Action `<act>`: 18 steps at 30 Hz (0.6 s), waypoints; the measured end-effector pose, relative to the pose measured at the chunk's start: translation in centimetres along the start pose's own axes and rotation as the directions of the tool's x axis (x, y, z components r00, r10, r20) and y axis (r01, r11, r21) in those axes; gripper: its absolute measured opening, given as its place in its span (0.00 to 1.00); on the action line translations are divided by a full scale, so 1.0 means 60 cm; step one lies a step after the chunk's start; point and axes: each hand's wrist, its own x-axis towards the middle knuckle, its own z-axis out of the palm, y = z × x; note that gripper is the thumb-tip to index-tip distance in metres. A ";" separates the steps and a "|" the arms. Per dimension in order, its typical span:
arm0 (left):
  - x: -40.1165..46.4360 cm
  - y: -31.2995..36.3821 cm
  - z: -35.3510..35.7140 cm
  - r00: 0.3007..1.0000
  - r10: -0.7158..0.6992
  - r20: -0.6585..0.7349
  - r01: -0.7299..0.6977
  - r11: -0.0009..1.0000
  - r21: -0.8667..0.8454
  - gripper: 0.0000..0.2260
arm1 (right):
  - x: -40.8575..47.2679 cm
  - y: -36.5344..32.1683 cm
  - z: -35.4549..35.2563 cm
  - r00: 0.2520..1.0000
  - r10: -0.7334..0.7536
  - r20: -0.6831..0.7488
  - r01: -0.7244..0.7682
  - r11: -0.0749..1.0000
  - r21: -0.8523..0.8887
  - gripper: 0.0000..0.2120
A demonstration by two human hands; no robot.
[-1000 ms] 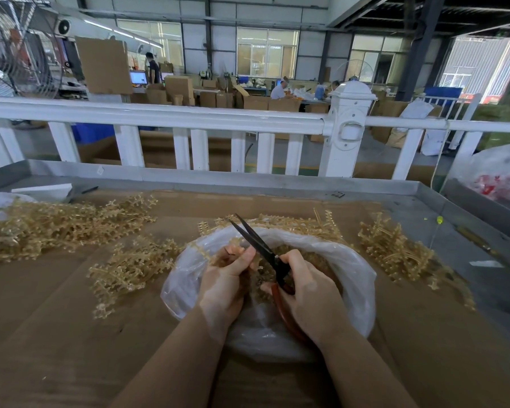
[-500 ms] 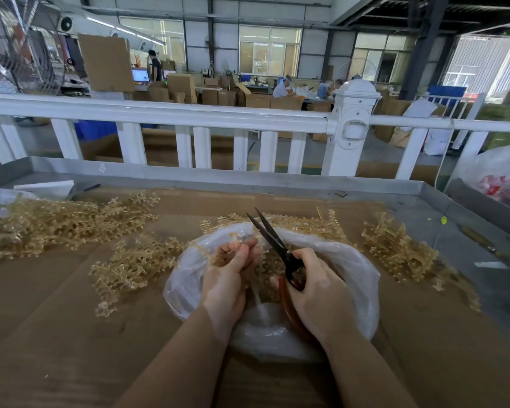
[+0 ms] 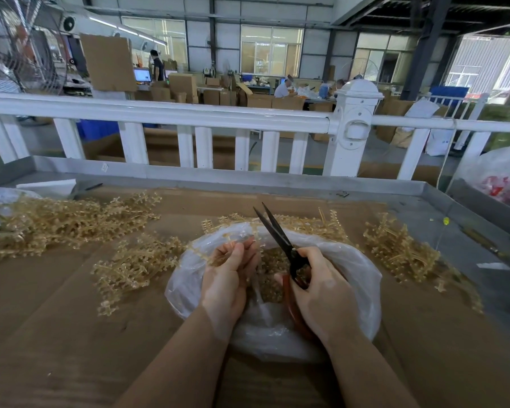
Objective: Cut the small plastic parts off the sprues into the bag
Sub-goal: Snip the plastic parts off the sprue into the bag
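Both of your hands are over the open mouth of the clear plastic bag (image 3: 362,278), which lies on the cardboard-covered table (image 3: 71,334) at the near centre. Your left hand (image 3: 228,278) has its fingers curled round a thin amber sprue (image 3: 202,254) whose stem pokes out to the left over the bag's rim; how firmly it pinches I cannot tell, since the fingertips blur into the plastic. Your right hand (image 3: 321,293) grips the reddish handles of the scissors (image 3: 277,234), fingers wrapped tight, and the dark blades point up and away, parted only a little at the tips and touching nothing.

By my reading you are between cuts: the sprue is in hand, but the blades are clear of it. A heap of cut parts (image 3: 273,278) already sits inside the bag. The next move calls for tipping the blades down to the sprue and closing them at a part's neck, with that part directly above the opening so it drops in.

Uncut sprues remain in loose piles: a big one at far left (image 3: 56,222), a smaller one just left of the bag (image 3: 130,266), more behind it and at right (image 3: 401,248). Plenty is left to do.
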 end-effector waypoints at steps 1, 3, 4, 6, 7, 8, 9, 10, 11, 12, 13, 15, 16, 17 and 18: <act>0.000 0.000 0.000 1.000 -0.005 -0.001 0.005 1.000 0.003 0.17 | 0.000 0.001 0.000 1.000 -0.001 0.002 0.001 1.000 -0.002 0.19; 0.000 0.000 0.000 1.000 -0.008 -0.002 0.008 1.000 0.005 0.16 | 0.000 0.001 0.000 1.000 -0.002 0.011 0.002 1.000 0.001 0.19; 0.000 0.001 0.000 1.000 -0.008 0.001 0.008 1.000 0.002 0.14 | 0.000 0.002 0.000 1.000 -0.001 0.017 0.001 1.000 0.003 0.19; -0.001 0.005 0.001 1.000 -0.018 0.018 0.018 1.000 -0.015 0.11 | 0.000 0.001 -0.001 1.000 0.000 0.022 0.000 1.000 0.001 0.19; -0.001 0.007 0.001 0.999 -0.031 0.028 0.032 0.999 -0.034 0.10 | 0.000 0.001 -0.002 1.000 0.001 0.022 -0.001 1.000 0.001 0.19; -0.002 0.008 0.002 0.998 -0.048 0.035 0.050 0.997 -0.054 0.10 | -0.001 0.000 -0.003 1.000 -0.002 0.022 0.002 1.000 0.007 0.19; -0.002 0.009 0.002 0.997 -0.063 0.038 0.065 0.996 -0.064 0.09 | -0.001 -0.001 -0.005 1.000 -0.011 0.027 0.010 1.000 0.019 0.19; -0.002 0.009 0.002 0.997 -0.070 0.037 0.072 0.996 -0.056 0.08 | -0.001 -0.003 -0.007 0.999 -0.023 0.047 0.022 0.999 0.034 0.19; -0.002 0.008 0.001 0.997 -0.069 0.033 0.070 0.997 -0.032 0.06 | -0.002 -0.005 -0.009 0.996 -0.040 0.081 0.036 0.998 0.047 0.19; -0.002 0.005 0.001 0.998 -0.064 0.028 0.064 0.998 -0.004 0.05 | -0.003 -0.007 -0.010 0.992 -0.058 0.116 0.052 0.997 0.053 0.19; -0.002 0.003 0.000 0.998 -0.055 0.027 0.054 0.998 0.020 0.05 | -0.003 -0.007 -0.011 0.988 -0.071 0.138 0.064 0.997 0.052 0.19; -0.002 0.000 -0.002 0.998 -0.034 0.046 0.032 0.998 0.047 0.07 | -0.004 -0.007 -0.011 0.988 -0.062 0.138 0.059 0.998 0.025 0.18; -0.002 0.001 -0.004 0.998 -0.036 0.059 0.033 0.998 0.055 0.08 | -0.003 -0.006 -0.011 0.990 -0.050 0.129 0.049 0.999 0.010 0.19; -0.002 0.002 -0.006 0.996 -0.050 0.073 0.045 0.997 0.068 0.09 | -0.003 -0.005 -0.010 0.991 -0.040 0.124 0.040 0.999 -0.002 0.19; -0.002 0.004 -0.006 0.994 -0.071 0.086 0.064 0.994 0.087 0.09 | -0.003 -0.005 -0.009 0.992 -0.031 0.125 0.033 0.999 -0.010 0.19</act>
